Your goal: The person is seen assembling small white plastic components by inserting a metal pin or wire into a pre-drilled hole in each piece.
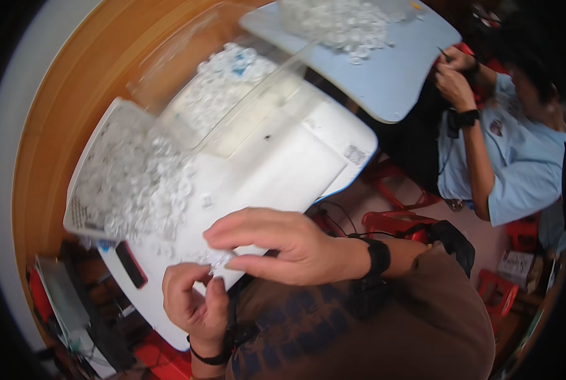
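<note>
A small clear plastic piece [217, 261] sits at the fingertips of my two hands, low over the near edge of the white table [264, 177]. My left hand [197, 304] is closed, its thumb and curled forefinger pinching the piece from below. Above it reaches my right hand [283, 244], fingers stretched out and thumb held apart from them. The right thumb's tip lies right by the piece; whether it touches is too blurred to tell. A heap of clear plastic pieces [146, 190] lies just beyond my hands on the left, some of it in a shallow white tray [80, 180].
Behind the heap stands a clear plastic bin [232, 142] holding more clear pieces and a few blue bits. A dark red phone-like slab [131, 265] lies at the table's left edge. On the right, a person in light blue [523, 152] works beside a second table [384, 82]. Red stools [397, 221] stand below.
</note>
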`<state>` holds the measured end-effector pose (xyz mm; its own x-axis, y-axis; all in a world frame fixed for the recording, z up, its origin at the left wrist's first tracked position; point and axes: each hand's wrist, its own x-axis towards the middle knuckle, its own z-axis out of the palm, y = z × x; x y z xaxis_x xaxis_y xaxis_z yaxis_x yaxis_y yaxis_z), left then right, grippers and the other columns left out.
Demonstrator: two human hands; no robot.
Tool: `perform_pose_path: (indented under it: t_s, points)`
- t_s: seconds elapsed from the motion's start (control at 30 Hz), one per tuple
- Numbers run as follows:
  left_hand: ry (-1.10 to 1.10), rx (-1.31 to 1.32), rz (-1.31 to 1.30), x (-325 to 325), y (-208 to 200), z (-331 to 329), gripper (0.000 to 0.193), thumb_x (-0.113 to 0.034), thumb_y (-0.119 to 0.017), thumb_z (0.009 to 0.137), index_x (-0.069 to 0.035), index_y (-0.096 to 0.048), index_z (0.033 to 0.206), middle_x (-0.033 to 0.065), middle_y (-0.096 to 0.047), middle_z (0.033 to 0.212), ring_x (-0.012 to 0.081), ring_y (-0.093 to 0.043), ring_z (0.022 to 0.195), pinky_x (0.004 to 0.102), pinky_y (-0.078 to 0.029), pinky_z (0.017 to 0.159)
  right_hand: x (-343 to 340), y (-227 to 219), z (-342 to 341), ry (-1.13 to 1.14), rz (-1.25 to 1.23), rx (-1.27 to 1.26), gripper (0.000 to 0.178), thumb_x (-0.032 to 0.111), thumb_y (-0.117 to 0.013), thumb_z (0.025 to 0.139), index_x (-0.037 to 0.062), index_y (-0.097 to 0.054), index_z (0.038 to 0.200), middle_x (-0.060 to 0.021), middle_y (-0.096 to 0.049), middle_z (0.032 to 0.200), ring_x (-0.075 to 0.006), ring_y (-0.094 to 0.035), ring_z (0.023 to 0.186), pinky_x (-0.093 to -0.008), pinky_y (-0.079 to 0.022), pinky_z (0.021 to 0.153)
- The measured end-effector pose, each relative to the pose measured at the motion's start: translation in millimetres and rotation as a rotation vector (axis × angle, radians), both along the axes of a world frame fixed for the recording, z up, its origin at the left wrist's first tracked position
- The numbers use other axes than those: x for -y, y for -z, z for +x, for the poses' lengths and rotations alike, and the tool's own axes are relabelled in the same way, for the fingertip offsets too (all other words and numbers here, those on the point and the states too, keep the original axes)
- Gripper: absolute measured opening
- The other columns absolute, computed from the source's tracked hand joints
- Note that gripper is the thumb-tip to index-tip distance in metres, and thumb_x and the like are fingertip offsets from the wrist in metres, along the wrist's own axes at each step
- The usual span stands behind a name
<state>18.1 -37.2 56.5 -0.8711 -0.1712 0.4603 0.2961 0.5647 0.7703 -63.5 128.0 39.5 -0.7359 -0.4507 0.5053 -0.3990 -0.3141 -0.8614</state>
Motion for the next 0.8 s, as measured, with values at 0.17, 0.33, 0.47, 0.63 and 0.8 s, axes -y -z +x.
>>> perform_pose_path:
  t_s: [0.17,0.33,0.47,0.63,0.8]
  points:
    - [0.060,0.089,-0.127,1.2,3.9,1.3,0.007,0.002,-0.061,0.079,0.000,-0.059,0.086,0.0100,-0.056,0.073,0.0204,-0.051,0.063,0.0284,-0.040,0.058,-10.8,5.8,3.3,-0.076,-0.029,0.046,0.030,0.000,-0.065,0.083,-0.0013,-0.061,0.113,-0.0146,-0.059,0.117,-0.0242,-0.060,0.105,-0.0303,-0.049,0.087]
    - [0.080,0.060,-0.241,-8.0,-2.3,-5.2,0.003,-0.002,-0.059,0.084,0.001,-0.058,0.085,0.0088,-0.054,0.072,0.0191,-0.049,0.062,0.0283,-0.037,0.055,-16.1,8.0,0.3,-0.081,-0.015,0.043,0.026,0.002,-0.065,0.083,-0.0013,-0.063,0.108,-0.0136,-0.059,0.112,-0.0239,-0.061,0.100,-0.0297,-0.051,0.084]
    - [0.091,0.016,-0.334,-14.8,-8.4,-9.9,0.008,-0.005,-0.058,0.086,0.003,-0.058,0.084,0.0090,-0.052,0.071,0.0195,-0.047,0.062,0.0293,-0.035,0.055,-19.9,7.6,-2.5,-0.063,-0.006,-0.012,0.024,0.006,-0.066,0.083,-0.0003,-0.065,0.106,-0.0126,-0.059,0.108,-0.0236,-0.062,0.095,-0.0291,-0.052,0.080]
    - [0.117,0.021,-0.363,-13.2,-11.7,-8.7,0.008,0.002,-0.060,0.081,0.001,-0.059,0.089,0.0105,-0.056,0.073,0.0219,-0.052,0.062,0.0304,-0.040,0.055,-22.8,9.0,-0.6,-0.062,-0.017,0.001,0.025,0.006,-0.067,0.083,-0.0006,-0.065,0.106,-0.0123,-0.059,0.108,-0.0225,-0.063,0.093,-0.0283,-0.052,0.080]
    - [0.148,0.050,-0.326,-17.9,-15.3,-4.2,0.004,-0.001,-0.060,0.083,0.003,-0.059,0.086,0.0107,-0.056,0.075,0.0214,-0.053,0.066,0.0294,-0.040,0.058,-27.9,9.4,5.3,-0.071,-0.012,0.053,0.025,0.007,-0.067,0.083,-0.0006,-0.066,0.107,-0.0121,-0.060,0.107,-0.0208,-0.063,0.092,-0.0280,-0.052,0.079]
